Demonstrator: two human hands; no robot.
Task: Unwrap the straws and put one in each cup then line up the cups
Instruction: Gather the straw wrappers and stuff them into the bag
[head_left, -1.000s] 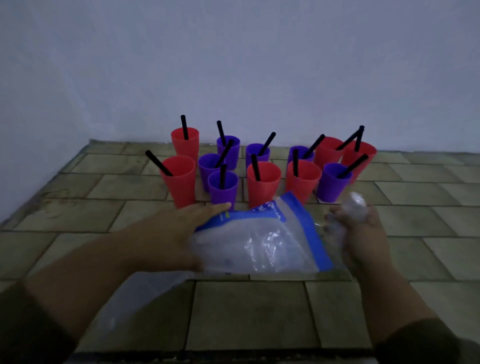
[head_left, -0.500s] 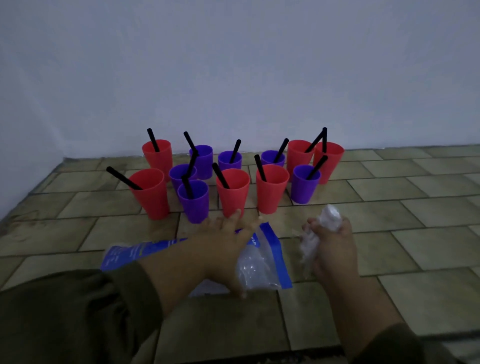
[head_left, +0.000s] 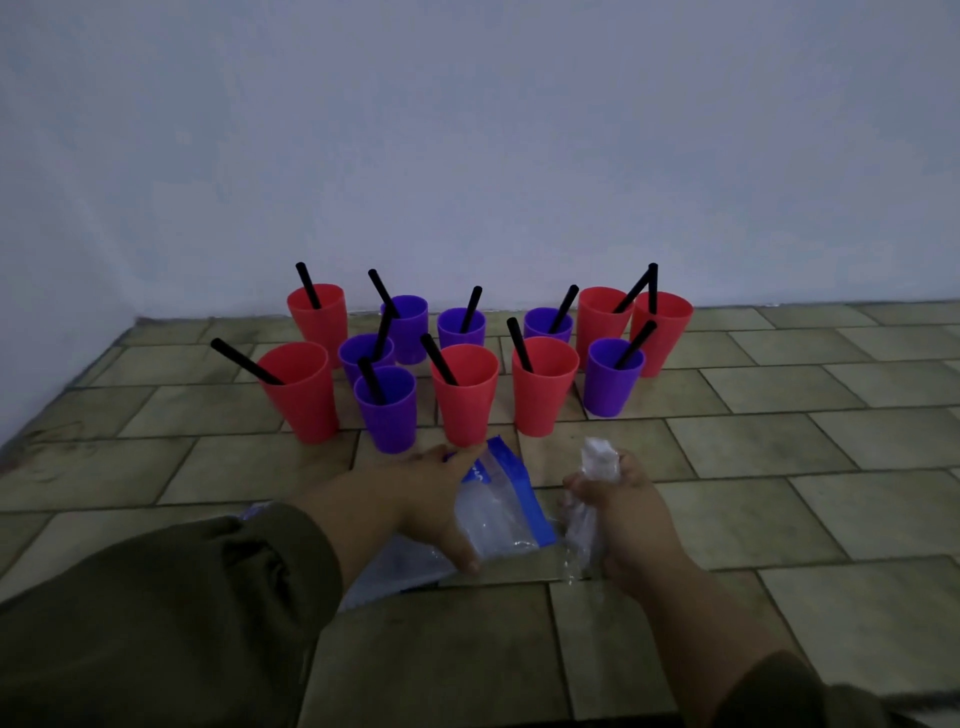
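Several red cups (head_left: 465, 397) and purple cups (head_left: 388, 410) stand in a loose cluster on the tiled floor, each with a black straw (head_left: 439, 358) in it. In front of them lies a clear plastic bag with blue edges (head_left: 501, 512). My left hand (head_left: 426, 493) lies on the bag, fingers stretched toward the front red cup and thumb against the plastic. My right hand (head_left: 626, 512) grips a crumpled wad of clear wrappers (head_left: 597, 460), which sticks out above and below the fist.
A pale wall (head_left: 467, 156) rises right behind the cups and along the left side. The tiled floor (head_left: 779, 441) stretches out to the right of the cluster and in front of my arms.
The bag has slid left and lies flatter on the floor, with my left hand staying on it. My right hand has kept hold of the wrappers. The view has shifted so the cups sit a little further left.
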